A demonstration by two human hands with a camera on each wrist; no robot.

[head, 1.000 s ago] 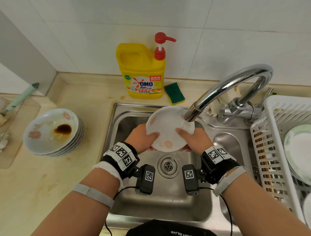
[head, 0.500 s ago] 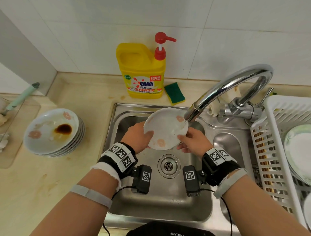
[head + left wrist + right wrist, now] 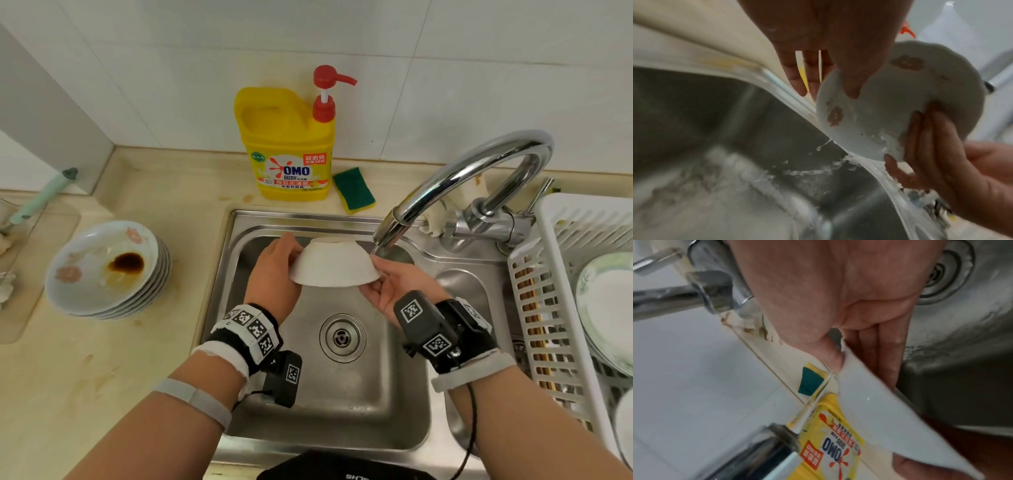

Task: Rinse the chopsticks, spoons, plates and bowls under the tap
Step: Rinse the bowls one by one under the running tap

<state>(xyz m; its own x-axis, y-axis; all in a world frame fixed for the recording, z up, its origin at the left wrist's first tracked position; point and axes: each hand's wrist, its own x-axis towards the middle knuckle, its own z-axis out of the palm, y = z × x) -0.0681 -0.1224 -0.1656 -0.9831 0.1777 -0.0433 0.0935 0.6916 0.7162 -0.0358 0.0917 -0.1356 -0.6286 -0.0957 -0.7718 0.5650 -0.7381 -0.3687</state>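
A white bowl (image 3: 334,265) with pink flower prints hangs upside down, slightly tilted, over the sink (image 3: 342,404), just left of the tap spout (image 3: 390,233). My left hand (image 3: 284,260) grips its left rim, thumb (image 3: 851,65) inside and fingers outside. My right hand (image 3: 380,277), palm up, pinches the right rim with its fingers (image 3: 931,146) flat against the inside. Water (image 3: 838,155) spills off the bowl's (image 3: 890,105) lower edge into the basin. In the right wrist view a thin stream (image 3: 813,397) runs from the spout (image 3: 760,447) beside the bowl's outer wall (image 3: 890,418).
A stack of dirty bowls (image 3: 106,267) with brown sauce sits on the counter at the left. A white drying rack (image 3: 561,274) at the right holds plates and chopsticks. A yellow detergent bottle (image 3: 287,147) and a green sponge (image 3: 354,190) stand behind the sink.
The bowl has been turned from facing me to mouth-down and moved slightly left of the spout. My right hand has rolled palm up under its rim.
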